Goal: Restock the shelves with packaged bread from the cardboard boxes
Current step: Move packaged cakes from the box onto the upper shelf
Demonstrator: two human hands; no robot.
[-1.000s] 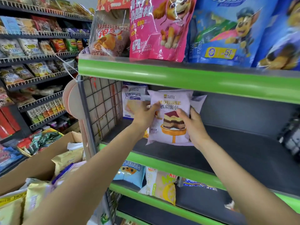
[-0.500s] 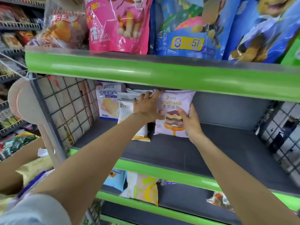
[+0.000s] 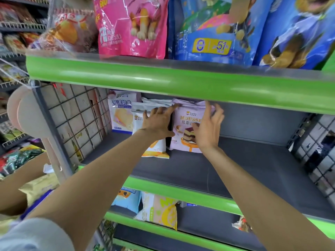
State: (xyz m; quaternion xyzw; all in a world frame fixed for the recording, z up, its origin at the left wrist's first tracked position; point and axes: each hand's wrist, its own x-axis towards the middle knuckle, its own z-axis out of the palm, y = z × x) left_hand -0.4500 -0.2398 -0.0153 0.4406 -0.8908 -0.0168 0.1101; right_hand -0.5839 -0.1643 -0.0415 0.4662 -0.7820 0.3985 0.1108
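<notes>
We see a lilac bread pack (image 3: 184, 124) w/ a cake slice printed on it, standing upright at the back of the dark middle shelf (image 3: 235, 171). Our right hand (image 3: 208, 127) rests on its front & top right corner, fingers loosely spread, not gripping. Our left hand (image 3: 157, 122) lies flat w/ straight fingers against its left edge, over a white-and-orange pack (image 3: 155, 147) beside it. Further left stands a white-and-blue pack (image 3: 121, 113). Above, pink (image 3: 130, 26) & blue bags (image 3: 213, 29). A cardboard box (image 3: 16, 180) sits lower left.
</notes>
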